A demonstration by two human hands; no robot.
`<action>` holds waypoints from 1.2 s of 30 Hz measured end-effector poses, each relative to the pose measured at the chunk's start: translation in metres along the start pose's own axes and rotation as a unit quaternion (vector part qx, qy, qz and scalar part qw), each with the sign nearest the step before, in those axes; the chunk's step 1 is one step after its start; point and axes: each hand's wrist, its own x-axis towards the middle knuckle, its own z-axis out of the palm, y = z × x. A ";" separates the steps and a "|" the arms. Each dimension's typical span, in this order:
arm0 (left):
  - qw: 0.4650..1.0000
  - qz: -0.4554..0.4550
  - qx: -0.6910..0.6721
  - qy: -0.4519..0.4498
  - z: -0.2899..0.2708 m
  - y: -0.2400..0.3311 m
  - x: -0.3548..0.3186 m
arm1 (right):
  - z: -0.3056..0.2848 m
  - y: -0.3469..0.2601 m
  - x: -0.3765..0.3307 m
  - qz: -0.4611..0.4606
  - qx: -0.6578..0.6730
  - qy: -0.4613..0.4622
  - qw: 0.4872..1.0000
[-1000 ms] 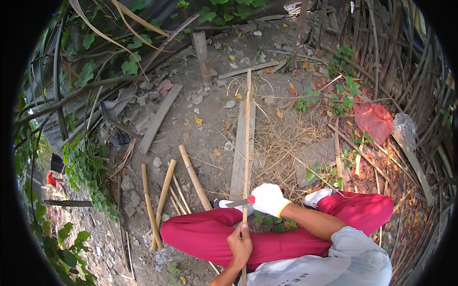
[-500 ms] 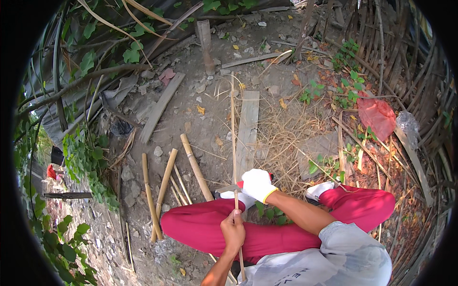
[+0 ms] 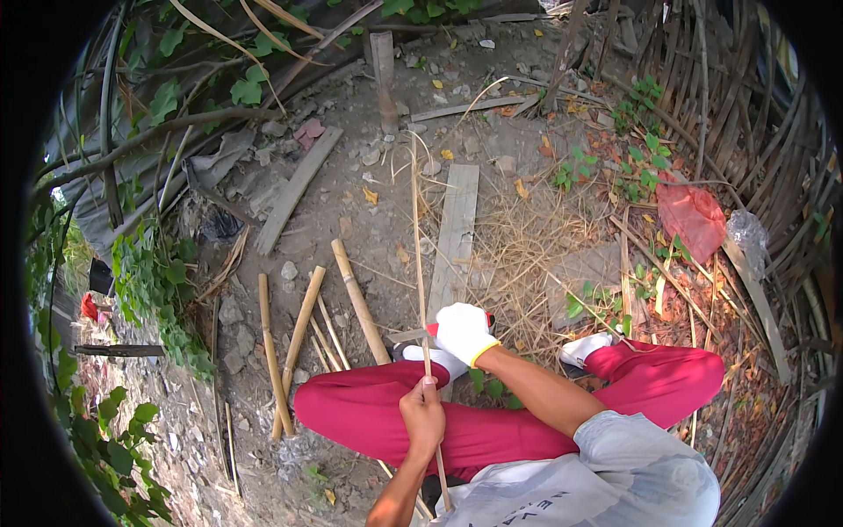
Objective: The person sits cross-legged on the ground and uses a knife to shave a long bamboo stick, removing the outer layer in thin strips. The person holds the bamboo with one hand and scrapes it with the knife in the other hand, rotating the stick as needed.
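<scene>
My bare left hand [image 3: 422, 418] is closed round a long, thin bamboo strip [image 3: 416, 228], thumb on top. The strip runs from my lap away across the ground, its far end curling into thin fibres. My right hand [image 3: 466, 334], in a white glove with a yellow cuff, grips a knife [image 3: 407, 335] with a red and black handle. The grey blade points left and crosses the strip just beyond my left hand. Glove and strip hide part of the knife.
Several bamboo poles [image 3: 356, 294] lie left of my feet. Ahead are a flat grey board [image 3: 457, 228] and a heap of thin shavings [image 3: 522, 246]. A red plastic bag [image 3: 691, 220] lies at the right, near a wall of upright sticks [image 3: 746, 114]. Leafy vines [image 3: 162, 303] hang at the left.
The far part of the bamboo strip has swung left. My right hand with the knife has moved slightly left and away, and my left hand slightly left, still holding the strip.
</scene>
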 end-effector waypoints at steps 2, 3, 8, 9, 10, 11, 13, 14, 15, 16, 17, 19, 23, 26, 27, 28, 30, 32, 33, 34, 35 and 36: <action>0.999 -0.040 -0.014 -0.026 0.002 0.000 -0.014 | -0.002 0.002 0.009 0.044 0.025 0.013 0.999; 0.997 -0.061 -0.021 -0.038 0.003 -0.001 -0.026 | -0.011 0.023 0.027 0.076 0.024 0.025 0.996; 0.993 -0.013 0.023 -0.118 -0.001 -0.007 -0.028 | -0.047 0.089 0.064 0.100 -0.029 0.054 0.993; 0.991 0.013 0.045 -0.124 0.001 -0.006 -0.038 | -0.056 0.101 0.073 0.184 -0.015 0.031 0.982; 0.988 0.052 0.069 -0.130 0.001 -0.002 -0.043 | -0.066 0.127 0.086 0.226 -0.007 0.056 0.972; 0.983 0.081 0.102 -0.131 -0.006 -0.003 -0.051 | -0.080 0.139 0.092 0.223 -0.016 0.062 0.973; 0.985 0.025 0.074 -0.154 -0.019 -0.002 -0.059 | -0.096 0.165 0.093 0.181 -0.060 0.086 0.978; 0.985 -0.002 0.058 -0.162 -0.024 0.000 -0.062 | -0.103 0.171 0.095 0.173 -0.071 0.086 0.978; 0.984 -0.028 0.041 -0.169 -0.028 0.004 -0.064 | -0.106 0.175 0.094 0.161 -0.091 0.090 0.979; 0.982 -0.076 -0.008 -0.171 -0.029 0.010 -0.063 | -0.111 0.169 0.092 0.148 -0.086 0.084 0.982; 0.980 -0.108 -0.033 -0.165 -0.029 0.019 -0.058 | -0.116 0.149 0.086 0.134 -0.080 0.078 0.985; 0.970 -0.173 -0.081 -0.151 -0.026 0.038 -0.044 | -0.109 0.114 0.069 0.092 -0.045 0.074 0.992; 0.966 -0.182 -0.124 -0.135 -0.018 0.052 -0.021 | -0.087 0.057 0.012 0.002 0.020 0.002 1.000; 0.969 -0.168 -0.133 -0.123 -0.015 0.047 -0.010 | -0.088 0.030 -0.020 -0.027 0.020 -0.031 0.999; 0.970 -0.163 -0.136 -0.119 -0.014 0.045 -0.008 | -0.085 0.026 -0.024 -0.038 0.011 -0.037 0.999; 0.980 -0.133 -0.101 -0.110 -0.011 0.040 -0.007 | -0.081 0.026 -0.026 -0.040 0.003 -0.035 0.999; 0.993 -0.071 -0.031 -0.093 -0.005 0.027 -0.009 | -0.066 0.028 -0.023 -0.043 -0.014 -0.029 0.999; 0.996 -0.029 -0.004 -0.085 -0.001 0.016 -0.010 | -0.056 0.031 -0.019 -0.029 -0.025 -0.014 0.999; 0.997 -0.009 0.009 -0.080 0.001 0.013 -0.010 | -0.052 0.032 -0.016 -0.022 -0.030 -0.007 0.999; 0.997 -0.003 0.016 -0.082 0.000 0.012 -0.008 | -0.048 0.032 -0.014 -0.017 -0.027 -0.004 0.999; 0.996 0.003 0.022 -0.082 -0.002 0.012 -0.006 | -0.044 0.031 -0.012 -0.011 -0.023 -0.001 1.000; 0.996 0.010 0.029 -0.083 -0.004 0.012 -0.004 | -0.042 0.030 -0.009 -0.007 -0.020 0.002 1.000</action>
